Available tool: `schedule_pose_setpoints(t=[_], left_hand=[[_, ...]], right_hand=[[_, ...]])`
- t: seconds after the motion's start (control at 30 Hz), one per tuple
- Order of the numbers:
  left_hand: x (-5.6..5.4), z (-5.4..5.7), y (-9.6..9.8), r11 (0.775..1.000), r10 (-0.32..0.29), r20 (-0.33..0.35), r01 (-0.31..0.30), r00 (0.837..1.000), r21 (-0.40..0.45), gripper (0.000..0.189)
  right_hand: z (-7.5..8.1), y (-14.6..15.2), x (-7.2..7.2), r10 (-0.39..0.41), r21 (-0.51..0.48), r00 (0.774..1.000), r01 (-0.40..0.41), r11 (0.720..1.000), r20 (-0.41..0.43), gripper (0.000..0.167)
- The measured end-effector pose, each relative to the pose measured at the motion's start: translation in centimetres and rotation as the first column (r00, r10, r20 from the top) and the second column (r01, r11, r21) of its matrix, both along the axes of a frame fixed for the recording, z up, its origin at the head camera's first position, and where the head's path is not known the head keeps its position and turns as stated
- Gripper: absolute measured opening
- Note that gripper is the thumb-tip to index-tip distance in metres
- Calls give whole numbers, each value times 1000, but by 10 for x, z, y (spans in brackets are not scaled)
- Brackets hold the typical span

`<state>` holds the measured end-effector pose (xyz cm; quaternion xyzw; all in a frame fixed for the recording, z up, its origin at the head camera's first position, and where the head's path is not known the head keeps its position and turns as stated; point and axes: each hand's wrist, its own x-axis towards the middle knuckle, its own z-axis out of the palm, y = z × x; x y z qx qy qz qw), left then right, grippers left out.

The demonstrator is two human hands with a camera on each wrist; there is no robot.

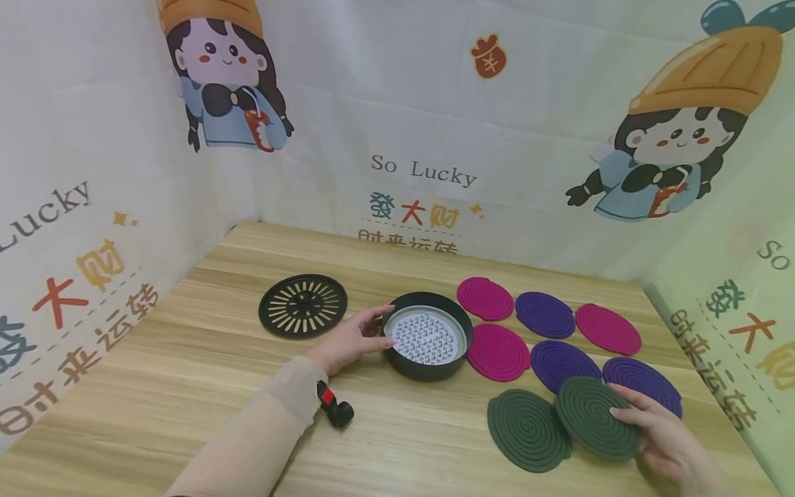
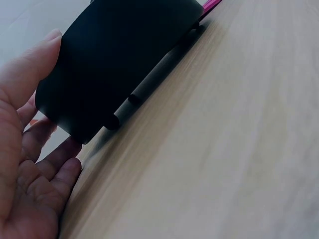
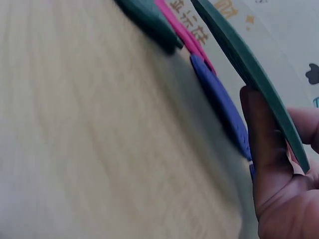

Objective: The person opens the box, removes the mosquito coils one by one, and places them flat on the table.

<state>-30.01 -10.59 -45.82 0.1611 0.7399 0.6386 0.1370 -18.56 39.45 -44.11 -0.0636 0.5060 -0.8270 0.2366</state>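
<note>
My left hand (image 1: 350,342) holds the left side of a round black mosquito coil holder (image 1: 427,373), thumb and fingers spread around its wall. Inside the holder lies a pale mesh pad (image 1: 425,338). In the left wrist view the holder's dark side wall (image 2: 114,59) stands on the table between thumb and fingers. Between thumb and fingers, my right hand (image 1: 667,438) pinches a dark green mosquito coil (image 1: 596,417), tilted above the table. The right wrist view shows this green coil (image 3: 254,72) edge-on. A second green coil (image 1: 528,431) lies flat just left of it.
Right of the holder lie three pink coils (image 1: 497,352) and three purple coils (image 1: 545,315) in rough rows. A black slotted lid (image 1: 303,306) with a centre knob lies behind my left hand. Printed cloth (image 1: 422,117) hangs around the wooden table (image 1: 404,442).
</note>
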Motion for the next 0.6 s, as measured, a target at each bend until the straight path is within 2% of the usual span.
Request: schedule_pose_setpoints(t=[0.1, 0.3, 0.6], left_hand=[[-1, -1, -1, 1000, 5, 6, -5, 1000, 1, 73], [-1, -1, -1, 1000, -13, -8, 13, 1000, -2, 74], [-2, -1, 0, 1000, -23, 9, 23, 1000, 21, 73]], right_hand=[[-3, 4, 1, 35, 14, 999, -35, 999, 12, 50], [-7, 16, 2, 120, 39, 993, -119, 992, -17, 54], [-4, 28, 3, 183, 52, 983, -183, 982, 8, 57]])
